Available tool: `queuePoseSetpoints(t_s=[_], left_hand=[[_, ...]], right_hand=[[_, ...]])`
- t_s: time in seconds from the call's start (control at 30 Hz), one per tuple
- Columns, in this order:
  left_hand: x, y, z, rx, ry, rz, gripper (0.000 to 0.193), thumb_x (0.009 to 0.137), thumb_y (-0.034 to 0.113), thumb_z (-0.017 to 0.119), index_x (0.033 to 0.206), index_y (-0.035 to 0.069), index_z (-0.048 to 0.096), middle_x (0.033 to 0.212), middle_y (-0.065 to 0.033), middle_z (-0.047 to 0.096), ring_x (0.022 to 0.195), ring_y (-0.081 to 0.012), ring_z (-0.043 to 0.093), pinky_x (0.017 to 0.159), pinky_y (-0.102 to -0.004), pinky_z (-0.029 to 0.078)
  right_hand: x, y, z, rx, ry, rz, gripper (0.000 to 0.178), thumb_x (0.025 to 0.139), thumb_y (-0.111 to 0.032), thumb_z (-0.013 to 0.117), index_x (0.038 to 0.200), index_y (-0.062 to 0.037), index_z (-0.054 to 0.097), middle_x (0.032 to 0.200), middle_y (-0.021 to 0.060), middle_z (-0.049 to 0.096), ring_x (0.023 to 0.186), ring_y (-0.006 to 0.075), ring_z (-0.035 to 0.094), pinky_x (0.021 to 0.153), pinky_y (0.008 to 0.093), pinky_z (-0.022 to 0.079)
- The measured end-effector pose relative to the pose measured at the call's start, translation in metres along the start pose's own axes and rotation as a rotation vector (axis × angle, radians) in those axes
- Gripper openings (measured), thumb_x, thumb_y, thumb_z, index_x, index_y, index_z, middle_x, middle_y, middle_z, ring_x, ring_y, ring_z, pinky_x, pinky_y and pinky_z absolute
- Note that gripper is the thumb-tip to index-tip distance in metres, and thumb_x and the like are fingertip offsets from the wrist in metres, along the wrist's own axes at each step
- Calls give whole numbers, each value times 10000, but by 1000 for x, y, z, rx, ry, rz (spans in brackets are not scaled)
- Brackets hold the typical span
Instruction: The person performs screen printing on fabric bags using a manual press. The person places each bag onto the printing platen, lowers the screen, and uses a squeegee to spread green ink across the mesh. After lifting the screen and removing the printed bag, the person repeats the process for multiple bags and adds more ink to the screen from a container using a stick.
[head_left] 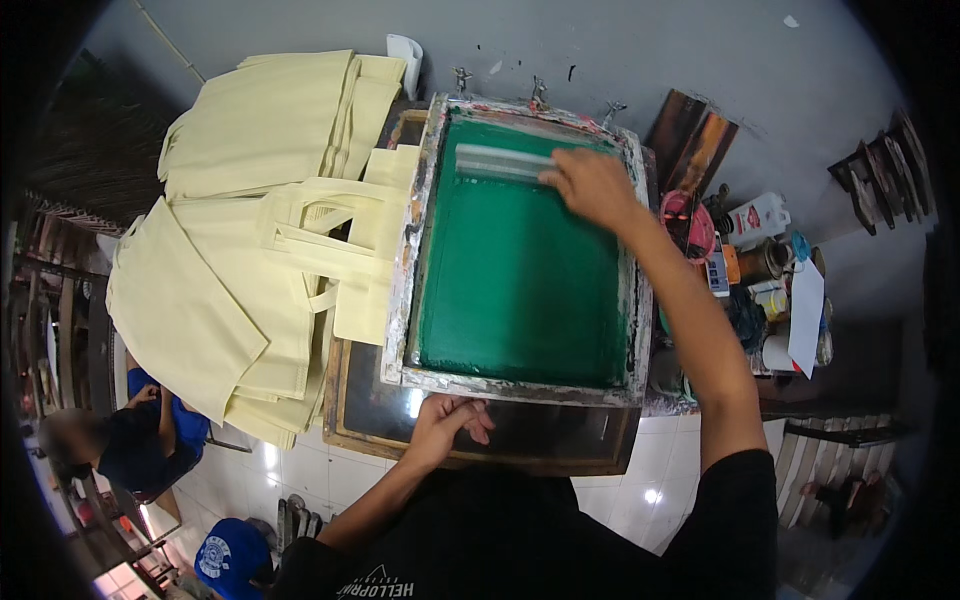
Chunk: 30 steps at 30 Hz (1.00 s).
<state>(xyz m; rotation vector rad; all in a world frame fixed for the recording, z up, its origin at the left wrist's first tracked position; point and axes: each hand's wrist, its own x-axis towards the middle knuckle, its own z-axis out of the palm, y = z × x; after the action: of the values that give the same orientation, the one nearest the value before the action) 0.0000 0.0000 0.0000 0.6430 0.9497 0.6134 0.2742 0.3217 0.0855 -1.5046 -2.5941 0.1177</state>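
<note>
A screen-printing frame [393, 330] with a paint-spattered wooden border and green mesh [520, 290] lies in front of me. My right hand [597, 187] grips the right end of a pale squeegee [500, 162], which lies crosswise on the far part of the mesh. Darker green shows on the near side of the blade. At the frame's front edge is my left hand [452, 425], its fingers curled inward; whether it holds the border cannot be made out. A pale yellow fabric bag [365, 310] sticks out from under the frame's left side.
Stacked pale yellow bags [260, 125] cover the left side, with more bags [200, 290] nearer. Hinge clamps [540, 92] stand behind the frame. To the right are a pink bowl [688, 225], a white jug [760, 216] and several containers. Another person [150, 440] sits at lower left.
</note>
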Motion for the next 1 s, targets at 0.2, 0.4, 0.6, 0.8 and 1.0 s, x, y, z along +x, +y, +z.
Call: queuePoseSetpoints(t_s=[0.2,0.4,0.6,0.8,1.0], left_hand=[[-18,29,13,-428,-29,-84,357,1012,176,567,1269,-69,600,1088,-254,728,907,-292,750,787,-368,596],[33,132,19,337,-61,383,278,1044,182,581,1241,-8,628,1064,-135,736,933,-192,706,828,-333,568],[169,262,-13,1341,578,1306,318,910,174,715,1181,14,670,1117,-167,708,1006,-367,667,898,-424,525],[179,262,-23,1335,456,872,210,873,180,738,1010,21,730,942,-197,712,907,-396,673,831,-465,525],[141,230,-17,1315,414,838,221,880,194,747,1006,13,733,933,-196,710,876,-383,674,794,-454,520]], right_hand=[[59,18,-33,185,-164,69,493,908,-470,715,1233,-100,713,935,205,737,933,403,697,855,484,529],[50,27,-1,-104,73,161,645,861,-663,665,1086,-61,727,879,181,749,836,386,725,774,507,556],[20,-11,13,-89,266,131,604,848,-654,677,941,-58,696,858,156,743,806,354,732,688,483,560],[-12,-24,13,-83,285,99,547,857,-595,701,881,-50,664,846,133,716,785,333,717,661,466,551],[-55,-45,21,-13,333,48,561,836,-598,726,793,-52,604,743,130,666,688,353,680,579,473,502]])
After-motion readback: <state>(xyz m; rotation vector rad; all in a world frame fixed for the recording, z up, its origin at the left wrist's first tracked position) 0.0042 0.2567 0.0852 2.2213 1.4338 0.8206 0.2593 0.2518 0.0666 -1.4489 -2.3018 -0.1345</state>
